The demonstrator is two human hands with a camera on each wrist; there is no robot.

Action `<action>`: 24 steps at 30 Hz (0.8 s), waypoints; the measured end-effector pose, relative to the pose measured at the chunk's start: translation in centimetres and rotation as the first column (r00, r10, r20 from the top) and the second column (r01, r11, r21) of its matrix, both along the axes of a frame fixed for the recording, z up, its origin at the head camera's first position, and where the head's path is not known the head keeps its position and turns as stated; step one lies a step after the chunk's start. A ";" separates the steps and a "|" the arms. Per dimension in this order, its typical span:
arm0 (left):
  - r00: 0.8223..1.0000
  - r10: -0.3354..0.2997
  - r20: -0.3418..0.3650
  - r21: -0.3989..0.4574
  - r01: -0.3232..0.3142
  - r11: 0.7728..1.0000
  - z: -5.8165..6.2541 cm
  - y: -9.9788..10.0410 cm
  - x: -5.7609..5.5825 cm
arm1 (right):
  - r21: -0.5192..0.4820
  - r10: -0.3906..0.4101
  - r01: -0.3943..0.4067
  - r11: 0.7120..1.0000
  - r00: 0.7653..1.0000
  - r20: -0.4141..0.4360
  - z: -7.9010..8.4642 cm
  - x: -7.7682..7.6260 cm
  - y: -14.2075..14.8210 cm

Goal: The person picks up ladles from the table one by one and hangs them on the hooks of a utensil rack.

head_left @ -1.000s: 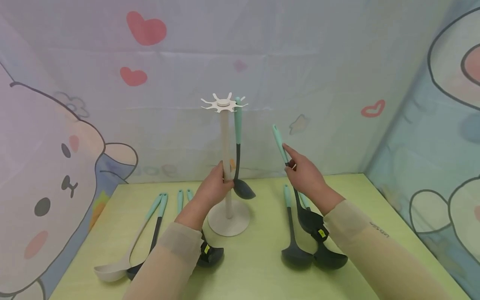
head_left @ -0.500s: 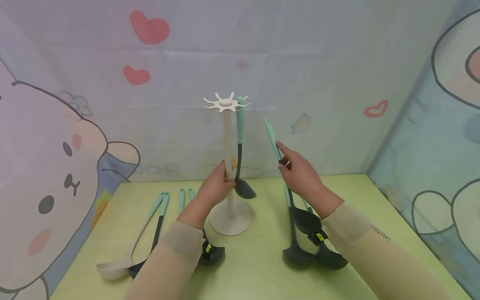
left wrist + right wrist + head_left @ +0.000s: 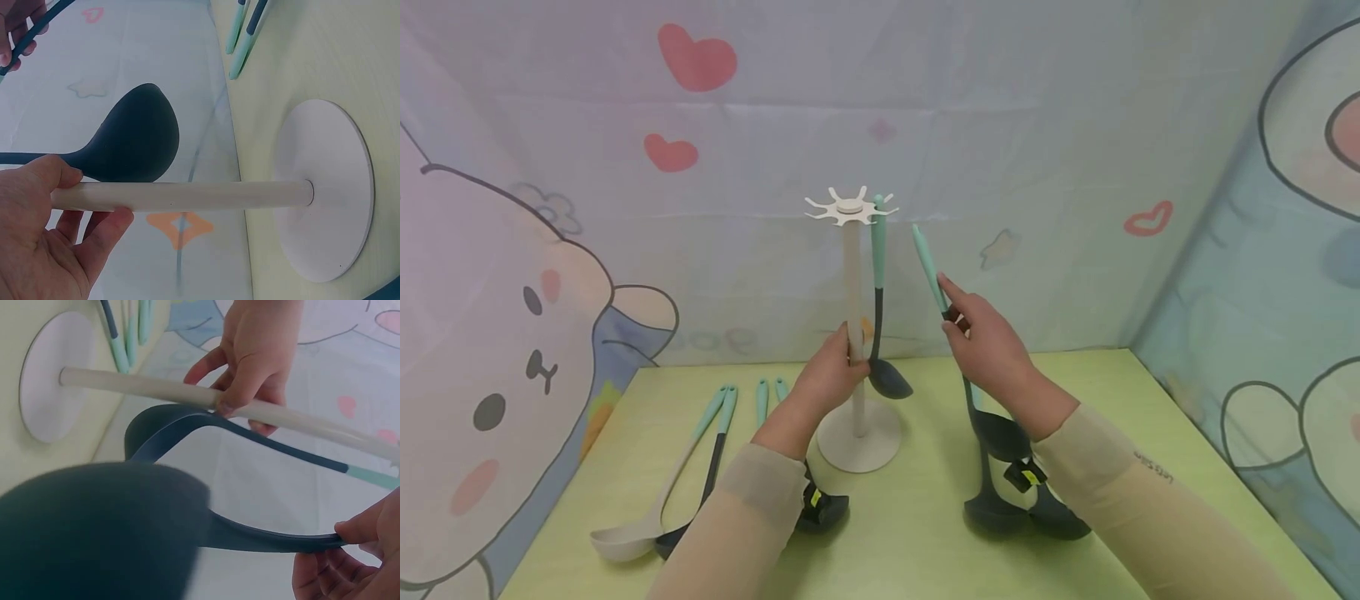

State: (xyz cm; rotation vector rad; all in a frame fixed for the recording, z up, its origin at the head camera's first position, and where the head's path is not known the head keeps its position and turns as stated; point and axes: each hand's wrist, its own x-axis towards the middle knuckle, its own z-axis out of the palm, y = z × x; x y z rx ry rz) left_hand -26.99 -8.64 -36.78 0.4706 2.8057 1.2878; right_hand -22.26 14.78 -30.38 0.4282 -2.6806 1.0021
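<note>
My left hand (image 3: 829, 372) grips the pole of a white utensil stand (image 3: 854, 292), whose top is a ring of hooks and whose foot is a round base. From one hook hangs a dark ladle (image 3: 891, 379) with a mint handle, its bowl close beside my left thumb. To the right, my right hand (image 3: 992, 342) pinches a second ladle (image 3: 929, 265) where its mint handle meets the dark shaft. This ladle is raised and tilted, handle top leaning toward the stand. In the right wrist view its bowl (image 3: 100, 531) looms large in front.
Two ladles (image 3: 996, 512) lie on the right of the green table (image 3: 917, 550), partly behind the raised one. On the left lie a white ladle (image 3: 625, 540) and several dark utensils (image 3: 718, 458), partly hidden by my left sleeve. A printed cloth hangs behind.
My right hand has moved left and slightly up with its ladle, bringing the handle top nearer to the stand's hooks. My left hand stays on the pole.
</note>
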 end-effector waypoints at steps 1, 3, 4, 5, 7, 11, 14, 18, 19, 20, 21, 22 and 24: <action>1.000 -0.002 -0.003 0.000 0.002 1.000 0.0 0.0 0.0 | -0.005 0.001 -0.001 1.000 1.000 -0.007 0.1 0.0 -0.1; 1.000 -0.005 -0.007 0.002 0.005 1.000 0.1 0.0 0.0 | -0.013 0.001 -0.001 1.000 1.000 -0.023 0.2 0.1 -0.2; 1.000 -0.007 -0.007 0.003 0.007 1.000 0.1 0.0 0.0 | -0.018 0.001 -0.002 1.000 1.000 -0.031 0.3 0.2 -0.3; 1.000 -0.007 -0.006 0.005 0.007 1.000 0.1 0.0 0.1 | -0.024 0.002 -0.003 1.000 0.999 -0.039 0.4 0.3 -0.4; 1.000 -0.007 -0.004 0.010 0.007 1.000 0.1 0.1 0.1 | -0.036 0.002 -0.004 0.999 0.999 -0.051 0.6 0.5 -0.6; 1.000 -0.005 -0.006 0.009 0.005 1.000 0.1 0.1 0.1 | -0.055 0.003 -0.006 0.998 0.998 -0.066 1.0 0.9 -0.9; 1.000 -0.012 -0.011 0.010 0.012 1.000 0.1 0.1 0.1 | -0.068 0.002 -0.007 0.998 0.997 -0.077 1.1 1.2 -1.0; 1.000 -0.016 -0.011 0.012 0.017 1.000 0.1 0.1 0.2 | -0.088 0.007 -0.016 0.996 0.995 -0.101 1.4 1.6 -1.2; 1.000 -0.016 -0.011 0.012 0.016 1.000 0.1 0.1 0.2 | -0.094 0.012 -0.022 0.995 0.994 -0.107 1.5 1.7 -1.3; 1.000 -0.015 -0.010 0.013 0.015 1.000 0.2 0.1 0.2 | -0.100 0.014 -0.025 0.995 0.994 -0.112 1.5 1.8 -1.4; 1.000 -0.013 -0.009 0.013 0.014 1.000 0.3 0.1 0.3 | -0.106 0.016 -0.029 0.994 0.993 -0.118 1.6 1.9 -1.4; 1.000 -0.012 -0.008 0.014 0.012 1.000 0.3 0.1 0.3 | -0.113 0.018 -0.032 0.993 0.992 -0.122 1.7 2.0 -1.5; 1.000 -0.012 -0.011 0.011 0.012 1.000 0.5 0.1 0.4 | -0.123 0.021 -0.037 0.992 0.991 -0.129 1.8 2.2 -1.7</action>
